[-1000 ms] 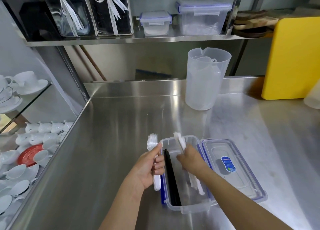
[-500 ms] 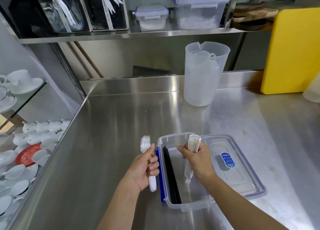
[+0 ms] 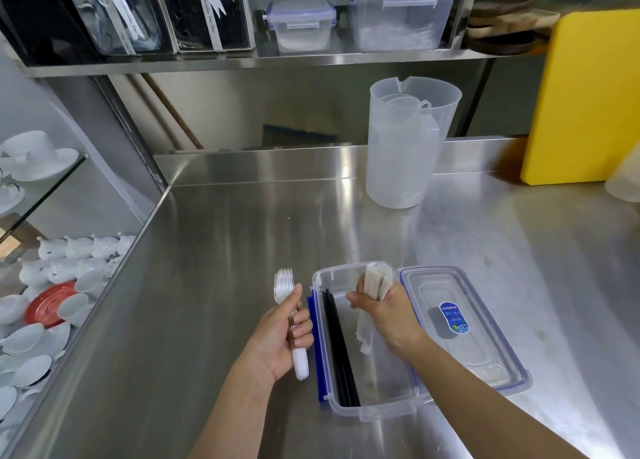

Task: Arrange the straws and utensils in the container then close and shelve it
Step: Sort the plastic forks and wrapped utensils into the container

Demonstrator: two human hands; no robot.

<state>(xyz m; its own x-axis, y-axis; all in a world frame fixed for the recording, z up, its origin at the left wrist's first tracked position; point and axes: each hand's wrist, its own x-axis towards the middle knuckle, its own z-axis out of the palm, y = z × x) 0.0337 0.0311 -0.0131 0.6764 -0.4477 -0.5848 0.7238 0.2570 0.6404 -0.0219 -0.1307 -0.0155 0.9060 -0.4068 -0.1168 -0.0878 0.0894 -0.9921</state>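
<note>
Both hands are busy above the near edge of the steel counter (image 3: pixel 242 251): the left hand (image 3: pixel 280 337) is closed around a stack of clear plastic forks (image 3: pixel 284 285), just beside the left wall of the open container (image 3: pixel 381 413), and the right hand (image 3: pixel 388 311) is clenched on a bundle of paper-wrapped straws (image 3: pixel 375 282), which it holds upright over the container. Inside the container, black straws (image 3: pixel 337 348) lie along the left wall; the rest of the floor looks bare. Its lid (image 3: pixel 460 327) lies flat on the counter, touching the right side of the container. One risk is that the wrapped bundle, held only at its middle, spreads when lowered and some pieces fall across the rim; then the lid would probably not close. The forks may also slide from the grip, because the plastic seems smooth. On the shelf (image 3: pixel 242 59) above, two closed boxes (image 3: pixel 398 12) stand, with some free place between them and the dark holders.
</note>
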